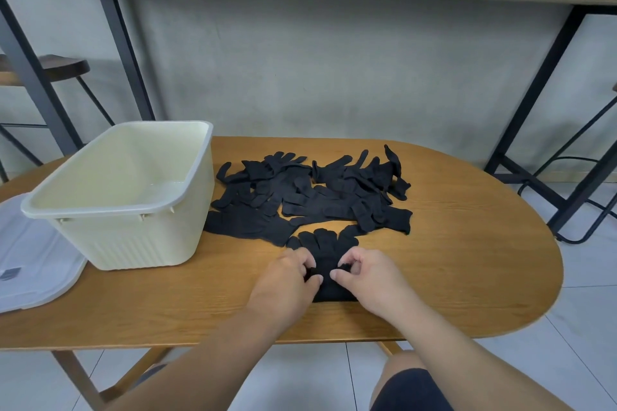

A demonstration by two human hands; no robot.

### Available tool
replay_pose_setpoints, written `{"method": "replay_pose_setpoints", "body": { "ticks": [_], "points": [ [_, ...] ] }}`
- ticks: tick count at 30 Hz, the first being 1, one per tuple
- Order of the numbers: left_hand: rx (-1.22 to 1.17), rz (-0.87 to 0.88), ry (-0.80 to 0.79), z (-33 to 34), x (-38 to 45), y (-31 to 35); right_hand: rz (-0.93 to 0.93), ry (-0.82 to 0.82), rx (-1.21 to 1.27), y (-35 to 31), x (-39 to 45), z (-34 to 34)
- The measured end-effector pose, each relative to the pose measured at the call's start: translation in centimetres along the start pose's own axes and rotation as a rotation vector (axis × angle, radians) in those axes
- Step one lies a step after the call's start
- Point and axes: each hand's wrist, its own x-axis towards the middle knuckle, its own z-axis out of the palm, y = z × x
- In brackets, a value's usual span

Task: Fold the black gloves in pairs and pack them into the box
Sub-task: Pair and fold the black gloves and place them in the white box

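Wooden table (467, 277), near edge: left hand (287, 280) and right hand (367, 277) pinching glove (325, 250) between curled fingertips; cuff half hidden beneath palms.

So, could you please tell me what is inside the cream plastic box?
The cream plastic box shows only bare pale floor and walls; no gloves. Its near wall hides the floor's closest strip.

No readable text anywhere I look. Lid (36, 260) by my left has a small dark label (8, 274), too blurry to read.
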Motion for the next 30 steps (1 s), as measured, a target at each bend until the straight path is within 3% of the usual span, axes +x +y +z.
{"method": "replay_pose_setpoints", "body": {
  "ticks": [4,10,14,18,24,30],
  "points": [
    [0.094,0.175,0.039,-0.4,0.0,0.3,-0.085,0.093,-0.155,0.0,-0.1,-0.3],
    [0.248,0.422,-0.03,-0.5,-0.2,-0.7,-0.413,0.016,-0.277,0.6,-1.2,-0.5],
    [0.25,0.473,-0.081,-0.9,-1.0,-1.8,-0.474,-0.065,-0.3,1.8,-2.1,-1.1],
    [0.282,0.459,-0.059,-0.9,-1.0,-1.6,-0.507,-0.029,-0.389,1.5,-2.1,-1.1],
    [-0.014,0.175,-0.108,-1.3,-0.1,-1.1,-0.167,-0.176,0.038,0.2,-0.6,-2.5],
    [0.001,0.054,-0.054,-0.7,1.6,-0.7,-0.034,-0.158,0.007,0.0,1.7,-1.7]
  ]
}}
